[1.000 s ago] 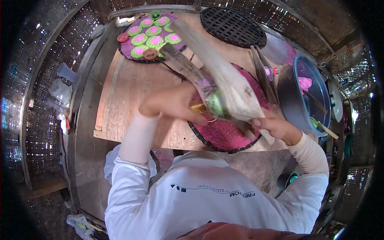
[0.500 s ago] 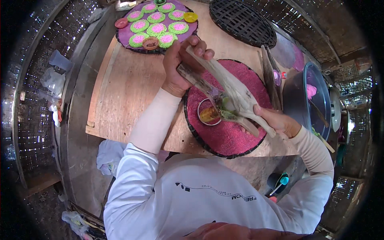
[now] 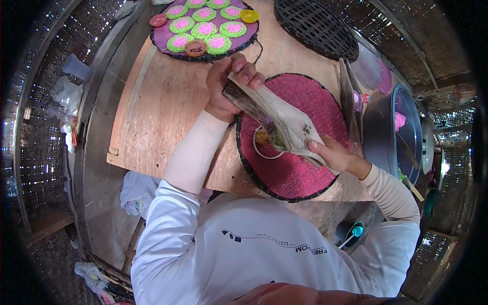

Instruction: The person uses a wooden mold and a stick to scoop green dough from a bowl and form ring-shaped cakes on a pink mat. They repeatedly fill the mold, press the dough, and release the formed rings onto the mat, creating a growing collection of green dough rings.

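Observation:
A two-part wooden press (image 3: pixel 290 114) is held slantwise above the round tray of pink crumbs (image 3: pixel 300 91). My left hand (image 3: pixel 231 86) is closed around its upper left end, fingers curled over the pale arm. My right hand (image 3: pixel 338 155) grips its lower right end, thumb on top. Some green dough-like stuff (image 3: pixel 277 141) shows between the two wooden arms. Under the press, a white-rimmed ring or cup (image 3: pixel 268 156) rests on the pink crumbs, with something yellowish inside, partly hidden.
At the back left lies a tray (image 3: pixel 160 43) bearing several green-and-pink rounds and small bowls. A black woven tray (image 3: pixel 315 28) is at the back. Wooden slats (image 3: pixel 348 107) and a large grey basin (image 3: pixel 378 132) stand to the right. A blue-green ladle (image 3: pixel 357 231) sits below the table's edge.
The press's two arms have come closer together as my hands closed on it. The view has shifted slightly.

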A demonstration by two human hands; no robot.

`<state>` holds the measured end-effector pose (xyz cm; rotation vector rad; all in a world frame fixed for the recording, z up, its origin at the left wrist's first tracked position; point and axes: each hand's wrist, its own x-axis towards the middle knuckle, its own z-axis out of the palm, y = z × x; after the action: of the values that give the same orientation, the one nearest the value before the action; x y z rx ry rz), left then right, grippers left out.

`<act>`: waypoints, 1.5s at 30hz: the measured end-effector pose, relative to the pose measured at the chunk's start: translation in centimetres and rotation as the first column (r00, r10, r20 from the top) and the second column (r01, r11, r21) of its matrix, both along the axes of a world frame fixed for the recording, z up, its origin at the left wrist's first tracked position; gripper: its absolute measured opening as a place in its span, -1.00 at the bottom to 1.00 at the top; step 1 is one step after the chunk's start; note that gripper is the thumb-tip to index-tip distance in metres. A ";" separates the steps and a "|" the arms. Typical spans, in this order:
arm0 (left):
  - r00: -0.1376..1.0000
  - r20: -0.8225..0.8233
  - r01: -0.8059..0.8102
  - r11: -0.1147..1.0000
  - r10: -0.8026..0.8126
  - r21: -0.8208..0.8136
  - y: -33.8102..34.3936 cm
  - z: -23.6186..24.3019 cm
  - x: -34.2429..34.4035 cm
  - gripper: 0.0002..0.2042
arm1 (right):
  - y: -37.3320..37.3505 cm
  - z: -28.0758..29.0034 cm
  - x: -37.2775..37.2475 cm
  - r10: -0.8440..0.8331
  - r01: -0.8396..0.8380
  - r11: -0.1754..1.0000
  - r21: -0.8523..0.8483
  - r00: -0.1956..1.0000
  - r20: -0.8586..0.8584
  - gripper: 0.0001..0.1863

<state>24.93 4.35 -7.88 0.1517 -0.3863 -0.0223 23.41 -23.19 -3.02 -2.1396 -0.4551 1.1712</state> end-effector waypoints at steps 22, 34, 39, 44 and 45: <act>0.999 0.046 0.018 0.998 -0.020 0.053 -0.6 -2.0 1.6 -0.71 | 1.0 3.7 0.3 0.006 0.084 0.962 -0.262 0.946 0.323 -0.15; 0.971 -0.237 -0.042 0.998 0.029 -0.052 1.3 -1.9 -2.1 -0.68 | 3.4 3.5 -1.1 0.005 0.026 0.977 -0.211 0.989 0.149 -0.18; 0.981 -0.195 0.020 0.995 -0.001 0.096 -0.7 -1.3 -1.6 -0.60 | 1.0 4.2 -1.1 0.025 0.047 0.967 -0.251 0.962 0.273 -0.21; 0.988 -0.147 0.080 0.972 -0.048 0.220 -1.5 1.3 -2.3 -0.26 | -1.1 3.9 -1.9 -0.215 0.192 0.976 0.099 0.910 0.354 -0.24; 0.984 0.072 -0.146 0.503 0.163 0.852 -1.8 2.2 -2.5 -0.38 | -0.8 4.4 -2.0 -0.209 0.191 0.978 0.090 0.933 0.292 -0.27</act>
<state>22.38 2.50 -5.71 1.1992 -0.3106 -0.0361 21.42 -23.97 1.40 -2.2591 -0.3871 0.7127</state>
